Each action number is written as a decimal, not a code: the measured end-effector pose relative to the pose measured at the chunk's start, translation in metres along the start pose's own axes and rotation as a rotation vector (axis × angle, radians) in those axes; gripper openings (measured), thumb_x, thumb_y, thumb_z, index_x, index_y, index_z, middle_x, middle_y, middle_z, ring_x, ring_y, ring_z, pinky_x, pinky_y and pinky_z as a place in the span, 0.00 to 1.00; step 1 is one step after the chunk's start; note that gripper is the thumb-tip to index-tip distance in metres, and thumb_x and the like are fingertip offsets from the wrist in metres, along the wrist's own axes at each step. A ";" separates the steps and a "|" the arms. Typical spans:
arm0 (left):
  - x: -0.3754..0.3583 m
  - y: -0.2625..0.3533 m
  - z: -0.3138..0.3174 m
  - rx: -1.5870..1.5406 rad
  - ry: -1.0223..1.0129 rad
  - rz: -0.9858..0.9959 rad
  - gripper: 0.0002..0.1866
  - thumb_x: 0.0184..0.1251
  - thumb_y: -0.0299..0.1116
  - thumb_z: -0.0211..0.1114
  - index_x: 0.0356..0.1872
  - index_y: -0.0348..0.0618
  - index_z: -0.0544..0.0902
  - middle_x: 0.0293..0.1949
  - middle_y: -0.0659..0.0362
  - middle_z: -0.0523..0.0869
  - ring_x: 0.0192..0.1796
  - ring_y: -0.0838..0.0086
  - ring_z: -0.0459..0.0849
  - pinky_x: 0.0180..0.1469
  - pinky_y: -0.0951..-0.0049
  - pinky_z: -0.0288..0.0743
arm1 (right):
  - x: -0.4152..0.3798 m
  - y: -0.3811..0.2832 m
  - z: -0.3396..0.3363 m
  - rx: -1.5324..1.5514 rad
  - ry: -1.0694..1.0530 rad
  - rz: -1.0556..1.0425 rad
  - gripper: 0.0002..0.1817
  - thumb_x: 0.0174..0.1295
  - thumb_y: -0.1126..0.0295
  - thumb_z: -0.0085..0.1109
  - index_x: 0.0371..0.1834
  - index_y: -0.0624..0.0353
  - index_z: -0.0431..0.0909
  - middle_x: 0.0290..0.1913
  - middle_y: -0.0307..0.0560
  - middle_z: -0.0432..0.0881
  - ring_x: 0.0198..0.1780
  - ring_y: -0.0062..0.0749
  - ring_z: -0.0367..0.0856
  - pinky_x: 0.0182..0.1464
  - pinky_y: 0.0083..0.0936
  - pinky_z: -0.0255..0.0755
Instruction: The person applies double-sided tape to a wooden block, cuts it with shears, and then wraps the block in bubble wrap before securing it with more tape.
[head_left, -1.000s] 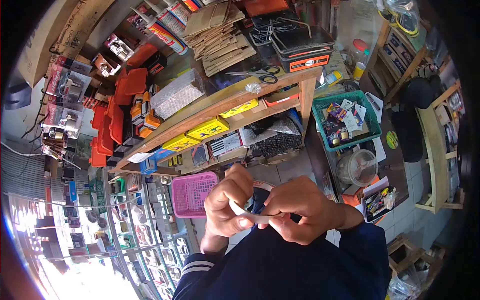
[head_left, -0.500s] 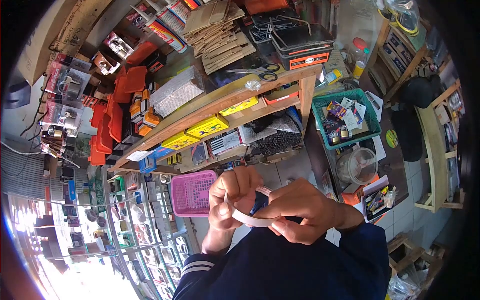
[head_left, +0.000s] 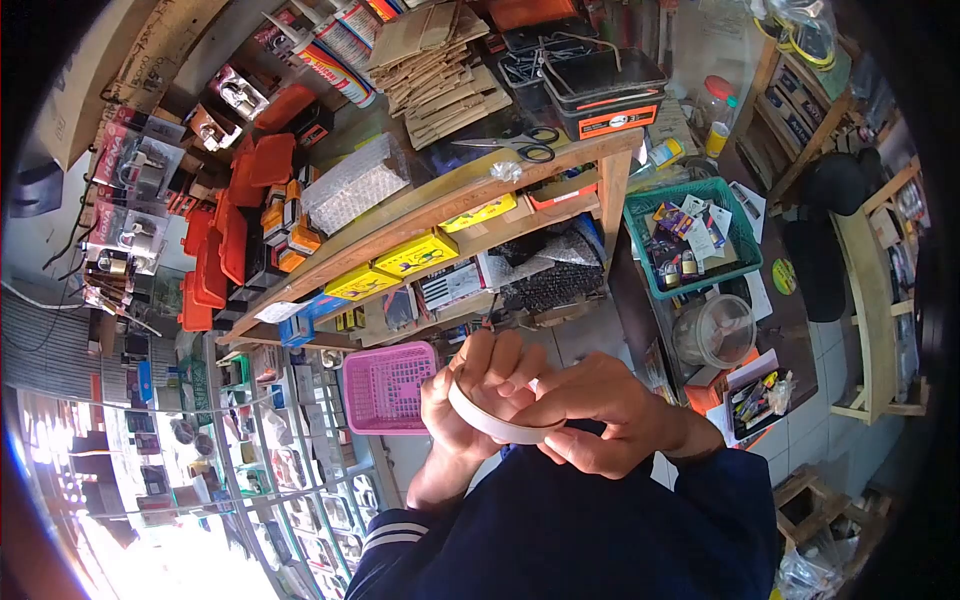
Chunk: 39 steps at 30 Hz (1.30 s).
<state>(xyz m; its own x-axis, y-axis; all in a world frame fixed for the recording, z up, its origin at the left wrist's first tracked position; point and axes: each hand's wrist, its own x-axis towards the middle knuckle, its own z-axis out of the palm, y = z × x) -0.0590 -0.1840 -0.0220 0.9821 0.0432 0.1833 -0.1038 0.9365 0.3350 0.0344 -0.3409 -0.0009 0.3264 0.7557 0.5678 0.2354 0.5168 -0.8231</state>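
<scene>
Hands meet at chest height: left hand (head_left: 478, 395) cups the white tape roll (head_left: 492, 418) from behind, fingers curled on its rim; right hand (head_left: 590, 420) pinches its near edge. Roll has tilted flatter since earlier, near pink basket (head_left: 385, 388).

I'm scanning for print and nothing comes through legibly. The orange label on the black case (head_left: 618, 122) at one o'clock has white marks too small to read. The tubes (head_left: 325, 55) at eleven o'clock show red and blue lettering, blurred beyond reading.
</scene>
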 end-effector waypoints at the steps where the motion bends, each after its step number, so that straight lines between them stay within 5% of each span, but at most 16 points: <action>1: -0.001 0.001 0.001 0.000 -0.001 -0.001 0.20 0.66 0.50 0.68 0.26 0.54 0.67 0.32 0.66 0.66 0.39 0.73 0.65 0.51 0.65 0.63 | 0.001 -0.002 0.000 -0.001 0.001 -0.001 0.13 0.56 0.78 0.63 0.46 0.64 0.84 0.31 0.52 0.84 0.30 0.42 0.85 0.34 0.32 0.77; 7: -0.003 0.007 0.007 0.585 -0.008 0.219 0.22 0.63 0.49 0.71 0.24 0.52 0.66 0.26 0.66 0.65 0.33 0.74 0.60 0.39 0.69 0.53 | 0.001 -0.003 0.003 -0.025 0.016 -0.015 0.14 0.56 0.76 0.66 0.47 0.63 0.84 0.26 0.46 0.82 0.25 0.37 0.83 0.29 0.30 0.74; 10: -0.004 0.006 0.008 0.578 0.007 0.229 0.22 0.63 0.49 0.71 0.24 0.52 0.66 0.26 0.66 0.65 0.32 0.75 0.59 0.38 0.68 0.51 | 0.003 -0.005 0.004 -0.041 -0.005 -0.008 0.15 0.56 0.75 0.67 0.48 0.63 0.84 0.24 0.45 0.80 0.24 0.36 0.82 0.28 0.29 0.73; 12: -0.006 0.006 0.008 0.569 0.015 0.227 0.22 0.63 0.49 0.71 0.24 0.52 0.66 0.26 0.66 0.65 0.32 0.74 0.60 0.39 0.69 0.53 | 0.004 -0.006 0.006 -0.037 0.000 0.016 0.08 0.55 0.76 0.62 0.38 0.65 0.84 0.24 0.44 0.84 0.22 0.33 0.83 0.26 0.27 0.75; 17: -0.008 0.006 0.006 0.188 0.002 0.079 0.21 0.64 0.49 0.69 0.26 0.53 0.66 0.30 0.66 0.66 0.38 0.73 0.64 0.51 0.67 0.61 | 0.004 -0.005 0.009 -0.024 -0.011 -0.020 0.10 0.54 0.76 0.62 0.39 0.65 0.85 0.24 0.44 0.84 0.22 0.34 0.82 0.26 0.27 0.74; 24: -0.007 0.006 0.003 0.117 -0.031 0.035 0.21 0.64 0.49 0.70 0.26 0.53 0.66 0.31 0.66 0.66 0.39 0.73 0.65 0.52 0.66 0.61 | 0.003 -0.007 0.014 0.001 0.047 -0.023 0.07 0.55 0.76 0.62 0.36 0.63 0.83 0.23 0.44 0.82 0.21 0.33 0.81 0.25 0.28 0.71; 39: -0.004 0.009 0.003 0.441 -0.030 0.190 0.21 0.62 0.48 0.71 0.24 0.52 0.67 0.26 0.66 0.65 0.33 0.75 0.58 0.37 0.71 0.51 | 0.006 -0.010 0.015 -0.084 0.072 0.062 0.11 0.57 0.71 0.71 0.24 0.58 0.77 0.19 0.44 0.78 0.20 0.35 0.78 0.25 0.30 0.69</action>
<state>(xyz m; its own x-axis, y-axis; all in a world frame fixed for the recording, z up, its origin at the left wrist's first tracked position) -0.0639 -0.1770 -0.0169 0.9352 0.1831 0.3032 -0.3438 0.6755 0.6524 0.0202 -0.3354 0.0106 0.4064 0.7528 0.5179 0.2882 0.4322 -0.8545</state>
